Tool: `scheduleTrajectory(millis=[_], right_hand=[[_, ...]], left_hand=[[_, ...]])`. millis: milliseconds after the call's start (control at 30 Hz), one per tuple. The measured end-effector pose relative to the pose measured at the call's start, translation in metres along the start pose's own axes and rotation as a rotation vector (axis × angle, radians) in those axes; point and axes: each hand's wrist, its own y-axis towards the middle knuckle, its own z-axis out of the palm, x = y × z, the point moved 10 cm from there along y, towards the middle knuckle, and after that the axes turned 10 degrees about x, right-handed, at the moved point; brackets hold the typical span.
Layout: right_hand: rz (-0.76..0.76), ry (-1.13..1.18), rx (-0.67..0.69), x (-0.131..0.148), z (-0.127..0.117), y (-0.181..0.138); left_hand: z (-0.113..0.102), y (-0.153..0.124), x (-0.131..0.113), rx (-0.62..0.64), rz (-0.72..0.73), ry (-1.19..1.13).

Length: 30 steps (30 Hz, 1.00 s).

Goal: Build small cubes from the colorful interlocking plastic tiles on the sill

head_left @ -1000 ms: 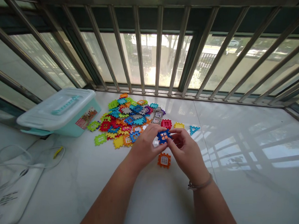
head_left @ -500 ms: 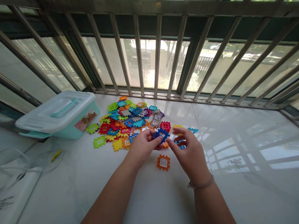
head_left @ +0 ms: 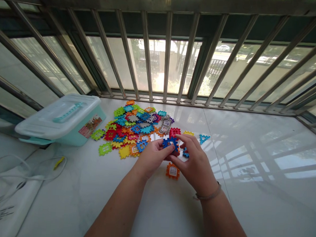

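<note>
Both my hands are together above a white marble counter, pinching a blue interlocking plastic tile [head_left: 169, 143] between their fingers. My left hand [head_left: 153, 159] grips its left side, and my right hand [head_left: 195, 163] closes over its right side. A small blue piece [head_left: 186, 153] lies just under my right fingers. An orange window tile [head_left: 173, 171] sits below my hands, nearly touching them. Beyond them spreads a heap of multicoloured tiles [head_left: 131, 127], with a red tile [head_left: 174, 132] near my right fingertips and a teal triangle piece [head_left: 204, 138] to the right.
A plastic storage box [head_left: 59, 118] with a pale lid stands left of the heap. Further left and nearer lie a white power strip [head_left: 13, 203] and a white cable [head_left: 9, 171]. Metal window bars [head_left: 166, 55] run along the counter's far side.
My hands have drawn closer around the blue tile, and it sits a little lower. My right hand now covers more of it, and the view has shifted slightly.
</note>
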Motion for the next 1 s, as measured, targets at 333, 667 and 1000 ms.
scheduleTrajectory(millis=[333,667,1000], right_hand=[[0.048,-0.228,-0.082,-0.011,-0.036,-0.005],[0.55,-0.575,0.22,-0.137,-0.057,-0.054],[0.538,-0.555,0.285,-0.144,-0.028,-0.046]], left_hand=[[-0.008,-0.006,-0.019,-0.054,0.071,0.341],[-0.037,-0.024,-0.063,-0.304,0.145,1.201],[-0.05,-0.019,-0.054,-0.324,0.109,1.437]])
